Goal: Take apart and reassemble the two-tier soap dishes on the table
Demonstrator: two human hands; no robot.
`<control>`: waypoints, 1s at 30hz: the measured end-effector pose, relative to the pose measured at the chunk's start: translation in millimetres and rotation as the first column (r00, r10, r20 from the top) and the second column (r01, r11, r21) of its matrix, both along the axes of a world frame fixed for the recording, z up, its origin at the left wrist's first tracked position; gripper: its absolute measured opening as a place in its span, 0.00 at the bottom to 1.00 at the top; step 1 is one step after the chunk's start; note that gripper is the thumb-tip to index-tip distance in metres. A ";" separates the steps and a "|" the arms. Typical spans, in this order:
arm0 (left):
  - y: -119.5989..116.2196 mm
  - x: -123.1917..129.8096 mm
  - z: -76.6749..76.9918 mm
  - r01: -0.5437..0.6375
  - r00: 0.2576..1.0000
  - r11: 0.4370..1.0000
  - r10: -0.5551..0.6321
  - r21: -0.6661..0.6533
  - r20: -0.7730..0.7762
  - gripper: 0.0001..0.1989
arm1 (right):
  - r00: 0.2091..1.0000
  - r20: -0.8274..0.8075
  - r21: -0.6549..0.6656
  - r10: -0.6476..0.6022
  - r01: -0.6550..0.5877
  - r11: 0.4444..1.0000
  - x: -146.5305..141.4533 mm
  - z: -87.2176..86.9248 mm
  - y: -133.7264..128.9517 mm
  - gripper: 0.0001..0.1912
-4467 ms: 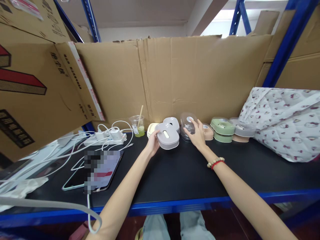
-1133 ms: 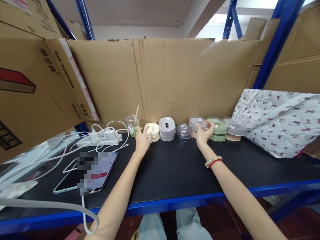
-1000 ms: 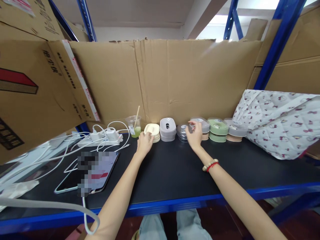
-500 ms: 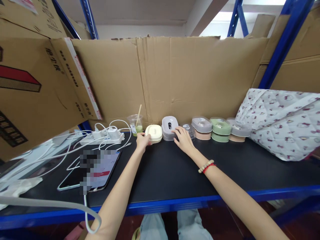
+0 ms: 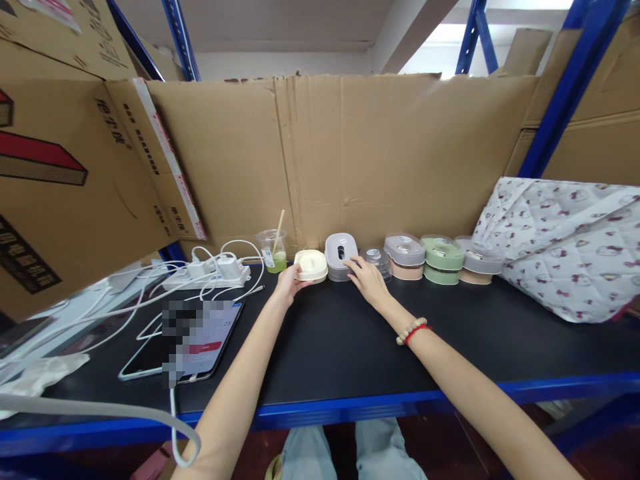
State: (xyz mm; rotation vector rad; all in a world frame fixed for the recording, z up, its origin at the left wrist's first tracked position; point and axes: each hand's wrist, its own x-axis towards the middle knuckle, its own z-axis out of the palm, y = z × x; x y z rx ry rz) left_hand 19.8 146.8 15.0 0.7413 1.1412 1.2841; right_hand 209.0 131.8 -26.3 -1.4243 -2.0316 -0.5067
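Observation:
My left hand grips the left side of a small cream lidded box, thumb near the top and fingers at the front. Beside it stands a pale grey box with a dark oval slot on top. The fingers of my right hand are spread, with the tips at the right edge of this grey box. Partly behind that hand is a clear-lidded dark grey container. A plastic cup with green liquid and a straw stands just behind my left hand.
Stacked two-tone boxes, green boxes and another grey-topped stack line the right. A patterned quilted bag leans there. On the left lie a tablet, a power strip and cables. Cardboard walls the back.
My left hand has shifted its hold on the cream box, its fingers now further under the front edge. The box has moved very slightly right. My right hand stays almost in place.

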 end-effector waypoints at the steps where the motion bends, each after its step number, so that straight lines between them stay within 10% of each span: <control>1: -0.9 -0.5 1.4 0.004 1.000 1.000 -0.004 0.007 0.019 0.08 | 1.000 -0.017 -0.001 0.004 -0.004 1.000 0.2 1.0 -0.6 0.16; 14: -3.6 4.9 1.6 0.058 0.991 0.985 -0.076 0.163 0.106 0.14 | 0.967 -0.253 0.140 0.016 0.020 0.990 -2.6 5.7 -8.8 0.16; 24: -11.3 10.6 6.1 0.128 0.969 0.971 -0.166 0.203 0.185 0.13 | 0.955 -0.112 0.098 0.276 -0.265 0.959 -23.8 8.4 -18.9 0.15; 30: -9.1 10.6 2.7 0.088 0.977 0.975 -0.125 0.204 0.174 0.12 | 0.767 -0.554 0.137 0.325 -0.301 0.944 -34.5 4.2 -18.7 0.29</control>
